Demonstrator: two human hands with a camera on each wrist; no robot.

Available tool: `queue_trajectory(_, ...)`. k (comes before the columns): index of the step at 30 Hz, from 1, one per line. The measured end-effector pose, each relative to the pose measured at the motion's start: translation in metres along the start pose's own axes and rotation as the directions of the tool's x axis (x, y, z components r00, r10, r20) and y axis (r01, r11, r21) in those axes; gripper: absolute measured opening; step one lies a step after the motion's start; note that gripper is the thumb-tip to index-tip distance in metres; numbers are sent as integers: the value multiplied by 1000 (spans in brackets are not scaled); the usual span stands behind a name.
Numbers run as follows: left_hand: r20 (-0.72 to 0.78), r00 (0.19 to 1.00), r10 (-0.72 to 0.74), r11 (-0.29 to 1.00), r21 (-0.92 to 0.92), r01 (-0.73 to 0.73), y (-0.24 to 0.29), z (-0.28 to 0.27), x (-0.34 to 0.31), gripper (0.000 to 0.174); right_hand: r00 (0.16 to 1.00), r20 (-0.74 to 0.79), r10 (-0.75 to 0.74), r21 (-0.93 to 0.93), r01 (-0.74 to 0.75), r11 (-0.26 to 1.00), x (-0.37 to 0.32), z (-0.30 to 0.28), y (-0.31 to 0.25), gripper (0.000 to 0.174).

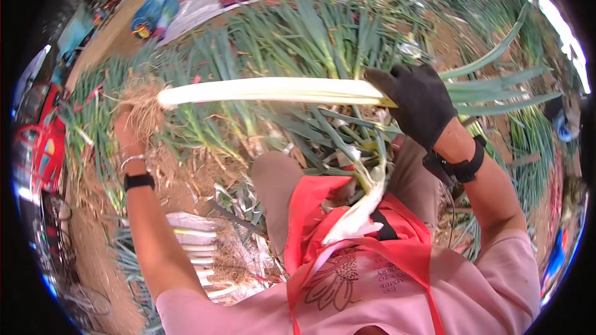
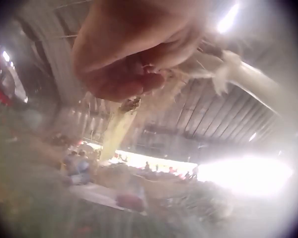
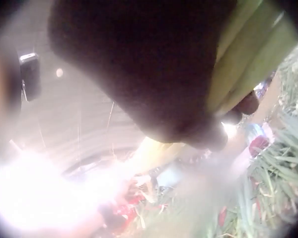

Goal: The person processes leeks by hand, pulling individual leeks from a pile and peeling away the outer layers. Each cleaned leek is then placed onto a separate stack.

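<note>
Leek point(image 1: 335, 90) spans in front of my red apron point(image 1: 304, 211), my right hand point(image 1: 422, 102) gripping below its leaves point(image 1: 478, 95), my left hand point(image 1: 129, 136) pinching its roots point(image 1: 146, 108), stem point(image 1: 236, 90) seemingly peeled, roots untrimmed.

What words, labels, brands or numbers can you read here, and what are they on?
"EST", on the pink shirt.
"MMER", on the same shirt, apparently part of a longer word.
The shirt's other lettering is too small and blurred to read.
I can make out no brand or number.
</note>
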State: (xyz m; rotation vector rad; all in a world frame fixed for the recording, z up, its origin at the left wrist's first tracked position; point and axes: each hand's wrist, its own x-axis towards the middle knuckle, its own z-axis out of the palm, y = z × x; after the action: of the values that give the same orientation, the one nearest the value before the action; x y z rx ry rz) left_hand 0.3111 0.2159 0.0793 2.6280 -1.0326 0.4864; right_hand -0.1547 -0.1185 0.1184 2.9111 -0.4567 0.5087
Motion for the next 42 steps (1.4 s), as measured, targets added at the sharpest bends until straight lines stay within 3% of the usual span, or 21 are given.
queue_trajectory(2,-224,974,6,775,-615,-146,-10,28,3,26,997,-71,-7,-49,4,999,-9,1,10,44)
queue_trajectory(4,-312,840,445,896,156,-417,-24,27,9,27,999,-52,-1,-67,-3,998,-14,4,20,39)
queue_trajectory(6,-350,825,444,892,262,-369,-53,33,22,30,996,-72,59,-96,-66,993,-35,17,47,36)
queue_trajectory(7,-173,973,151,975,191,-117,-63,33,28,38,993,-29,112,-133,-115,984,-45,20,57,35)
queue_trajectory(8,45,986,-161,971,188,150,-66,35,30,46,986,25,167,-165,-161,973,-57,26,65,34)
queue_trajectory(10,352,923,-153,951,306,41,-6,49,25,66,979,-13,203,-145,-202,969,-70,44,79,33)
queue_trajectory(12,312,882,352,877,218,-428,33,73,7,79,970,-2,243,-167,-240,956,-74,52,83,32)
queue_trajectory(14,326,757,566,789,53,-612,136,59,-4,75,963,0,271,-174,-267,948,-78,55,93,32)
queue_trajectory(16,487,793,367,930,-194,-312,263,31,-21,64,956,31,291,-189,-280,941,-78,60,100,33)
queue_trajectory(17,220,766,605,763,-436,-478,296,41,-32,52,954,46,295,-199,-280,939,-77,60,102,35)
queue_trajectory(18,-42,608,793,540,-413,-733,338,43,-33,50,955,50,292,-191,-278,941,-74,61,102,35)
queue_trajectory(21,-207,459,864,344,-423,-838,448,45,-39,51,968,-17,252,-157,-251,955,-66,56,102,38)
queue_trajectory(24,95,427,899,417,-483,-770,482,67,-38,48,973,-6,229,-179,-227,957,-63,45,105,40)
queue_trajectory(26,51,430,901,396,-498,-771,482,68,-36,46,952,-244,184,-89,-211,973,-69,43,114,40)
queue_trajectory(31,-1,532,847,425,-600,-677,468,75,-40,42,864,-382,328,200,-269,942,-120,26,86,50)
queue_trajectory(33,12,581,814,476,-587,-655,467,73,-45,41,725,-20,689,719,-468,514,-136,54,71,53)
queue_trajectory(35,52,591,805,519,-545,-658,471,65,-54,41,653,274,706,940,-338,-52,-125,84,60,48)
queue_trajectory(36,90,604,792,559,-503,-659,472,61,-57,40,653,371,660,926,-208,-315,-114,93,59,47)
queue_trajectory(37,86,601,794,557,-499,-664,472,58,-60,40,654,366,663,928,-201,-314,-101,93,58,47)
queue_trajectory(39,98,586,804,568,-416,-710,470,55,-67,39,711,442,547,517,296,-803,-78,91,58,42)
queue_trajectory(42,-128,610,782,494,-469,-732,459,60,-72,35,742,344,575,475,391,-788,-65,105,62,47)
